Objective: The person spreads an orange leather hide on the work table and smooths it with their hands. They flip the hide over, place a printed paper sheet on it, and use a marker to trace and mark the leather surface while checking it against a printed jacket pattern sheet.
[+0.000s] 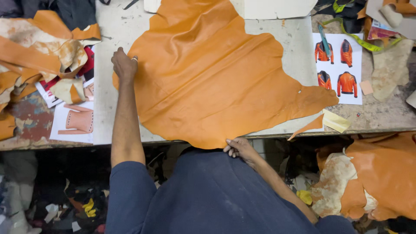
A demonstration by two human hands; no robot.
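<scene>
A large, irregularly shaped hide of orange-tan leather (212,73) is laid out nearly flat across the pale, scuffed worktable (108,108), with its near edge hanging slightly over the table's front. The left hand (124,65) is pressed on the hide's left edge, fingers curled over the border; whether the edge is pinched or merely held down cannot be told. The right hand (239,148) is closed on the near overhanging edge, gripped between thumb and fingers at the table front. Shallow creases are still visible across the middle, so the spreading is judged mostly done but not finished; no cut lines or pattern marks are seen on the surface. A printed sheet showing four jackets (338,67) lies just beside the hide's right lobe, and a heap of orange leather scraps (39,47) is piled at far left.
</scene>
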